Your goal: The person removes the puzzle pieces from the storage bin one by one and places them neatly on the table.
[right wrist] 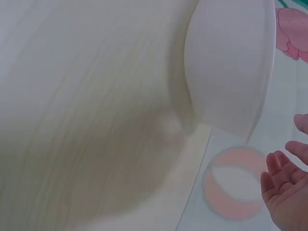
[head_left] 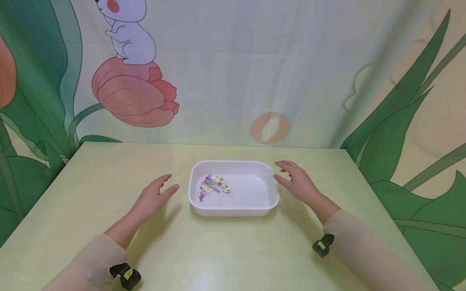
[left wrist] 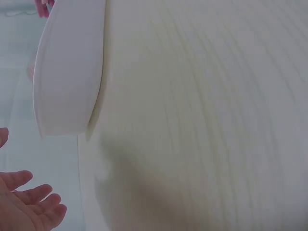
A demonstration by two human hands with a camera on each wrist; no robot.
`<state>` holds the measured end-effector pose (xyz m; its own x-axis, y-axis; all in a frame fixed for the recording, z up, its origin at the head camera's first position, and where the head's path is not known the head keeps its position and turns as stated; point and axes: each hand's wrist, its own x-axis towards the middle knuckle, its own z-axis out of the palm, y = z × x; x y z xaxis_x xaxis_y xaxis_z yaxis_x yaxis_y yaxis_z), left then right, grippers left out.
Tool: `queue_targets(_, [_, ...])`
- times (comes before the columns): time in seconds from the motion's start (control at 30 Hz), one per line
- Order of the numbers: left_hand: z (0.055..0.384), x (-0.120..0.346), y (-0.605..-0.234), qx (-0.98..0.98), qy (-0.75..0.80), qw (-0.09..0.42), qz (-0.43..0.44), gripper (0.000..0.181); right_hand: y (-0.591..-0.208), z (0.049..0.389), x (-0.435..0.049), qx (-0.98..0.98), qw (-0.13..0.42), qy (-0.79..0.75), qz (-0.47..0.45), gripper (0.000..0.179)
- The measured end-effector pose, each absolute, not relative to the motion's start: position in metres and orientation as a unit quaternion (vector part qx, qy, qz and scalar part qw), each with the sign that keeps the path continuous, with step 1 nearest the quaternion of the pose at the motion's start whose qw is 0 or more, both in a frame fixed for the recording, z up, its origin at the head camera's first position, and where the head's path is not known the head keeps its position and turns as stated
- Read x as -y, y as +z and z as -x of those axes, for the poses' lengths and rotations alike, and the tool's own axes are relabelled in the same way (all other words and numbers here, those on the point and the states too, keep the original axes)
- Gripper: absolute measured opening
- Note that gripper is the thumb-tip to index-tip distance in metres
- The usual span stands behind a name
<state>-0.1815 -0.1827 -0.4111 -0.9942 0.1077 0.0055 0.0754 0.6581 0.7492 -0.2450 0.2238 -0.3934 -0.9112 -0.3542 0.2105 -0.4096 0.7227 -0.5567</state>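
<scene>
A white rectangular tray (head_left: 251, 208) stands on the table, with several small colourful flat cutouts (head_left: 212, 184) in its left half. My left hand (head_left: 154, 198) hovers to the left of the tray, thumb and fingers apart, holding nothing. Close by the tray's right end is my right hand (head_left: 298, 184), its fingers relaxed and nothing in them. In the left wrist view the tray's outer wall (left wrist: 70, 72) shows above the left hand (left wrist: 24, 204). The right wrist view shows the wall (right wrist: 228, 62) and the right hand (right wrist: 288, 187); the cutouts are hidden there.
The pale yellow table (head_left: 233, 250) extends around the tray on all sides. Behind its far edge hangs a curtain (head_left: 218, 89) printed with flowers, leaves and a white animal. Small black devices are strapped at both wrists.
</scene>
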Motion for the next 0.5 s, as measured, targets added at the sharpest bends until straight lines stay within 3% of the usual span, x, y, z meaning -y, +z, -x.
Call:
queue_targets(0.23, [0.191,0.172,-0.411,-0.881,0.47,0.049,-0.028,0.058,-0.401,0.255,-0.184,0.901,0.025,0.356,-0.244,0.038])
queue_targets(0.5, [0.199,0.161,-0.417,-0.815,0.567,0.121,0.026,0.05,-0.413,0.27,-0.148,0.888,-0.057,0.376,-0.261,0.037])
